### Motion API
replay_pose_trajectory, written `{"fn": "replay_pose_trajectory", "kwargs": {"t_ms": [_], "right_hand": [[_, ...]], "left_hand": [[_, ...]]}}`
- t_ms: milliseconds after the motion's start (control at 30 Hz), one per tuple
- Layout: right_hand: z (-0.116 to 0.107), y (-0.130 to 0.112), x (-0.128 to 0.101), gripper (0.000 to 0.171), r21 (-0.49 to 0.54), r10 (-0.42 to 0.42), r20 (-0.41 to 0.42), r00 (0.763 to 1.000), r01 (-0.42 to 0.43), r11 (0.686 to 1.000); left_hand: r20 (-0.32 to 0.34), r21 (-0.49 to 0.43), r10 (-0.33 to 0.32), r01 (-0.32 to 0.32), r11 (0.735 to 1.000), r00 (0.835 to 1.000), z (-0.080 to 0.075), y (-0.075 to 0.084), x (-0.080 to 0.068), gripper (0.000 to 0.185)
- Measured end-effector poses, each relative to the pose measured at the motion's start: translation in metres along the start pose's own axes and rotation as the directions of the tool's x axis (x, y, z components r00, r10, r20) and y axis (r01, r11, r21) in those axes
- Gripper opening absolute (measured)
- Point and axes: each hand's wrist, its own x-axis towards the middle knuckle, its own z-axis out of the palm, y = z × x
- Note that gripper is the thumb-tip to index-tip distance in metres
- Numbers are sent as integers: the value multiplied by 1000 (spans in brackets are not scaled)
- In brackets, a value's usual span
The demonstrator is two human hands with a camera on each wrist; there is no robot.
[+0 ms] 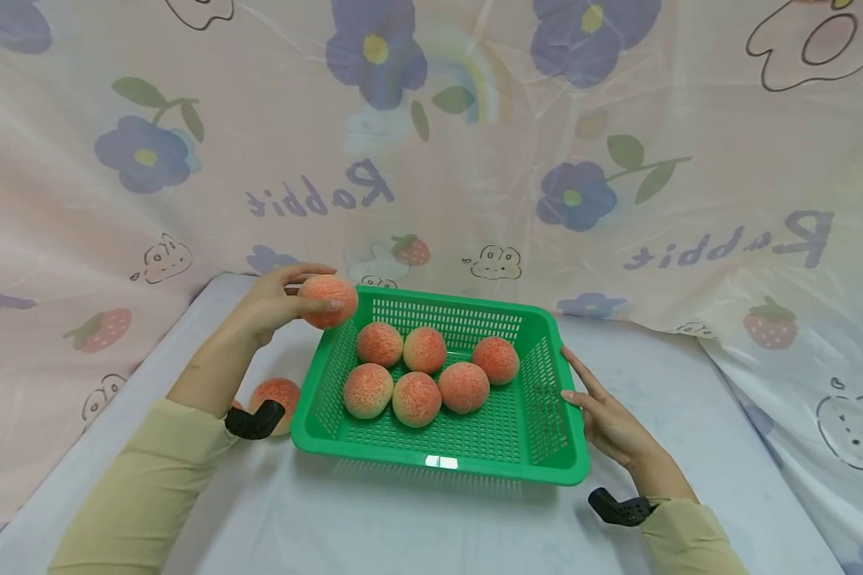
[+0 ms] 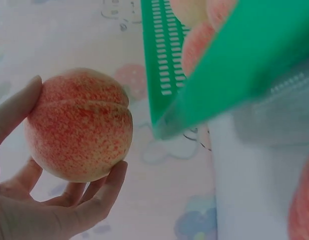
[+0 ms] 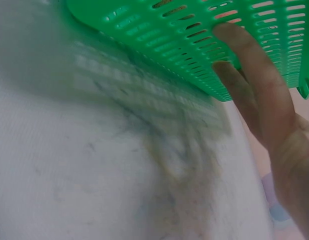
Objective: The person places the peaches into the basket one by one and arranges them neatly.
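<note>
My left hand grips a pinkish-red peach at the far left corner of a green plastic basket. In the left wrist view, thumb and fingers curve round this peach, its crease facing the camera. Several peaches sit inside the basket, mostly toward its left and middle. At the basket's right side, my right hand touches the rim with extended fingers and thumb. The right wrist view shows fingers against the outside of the slotted wall.
Another peach lies on the white table left of the basket, partly behind the left wrist's black camera mount. A sliver of one more shows beside it. A patterned cloth hangs behind the table.
</note>
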Motion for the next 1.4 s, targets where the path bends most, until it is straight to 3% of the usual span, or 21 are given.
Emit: {"fn": "replay_pose_trajectory", "kwargs": {"t_ms": [367,633,867,1033,1400], "right_hand": [[1,1,0,71,7,4,-22,1000,-3,1000],[2,0,0,71,11,9,-30,999,-9,1000],[2,0,0,72,6,5,-29,1000,-5,1000],[2,0,0,72,1,11,-31,999,-11,1000],[1,0,0,69,-45,23,-39,999,-25,999]], "left_hand": [[105,-19,62,-61,998,993,22,23,6,59],[208,-23,68,-64,998,976,41,27,14,59],[254,16,103,-111,994,962,56,30,18,58],[332,42,134,-156,987,934,68,31,21,56],[493,49,207,-264,963,845,91,42,28,52]]}}
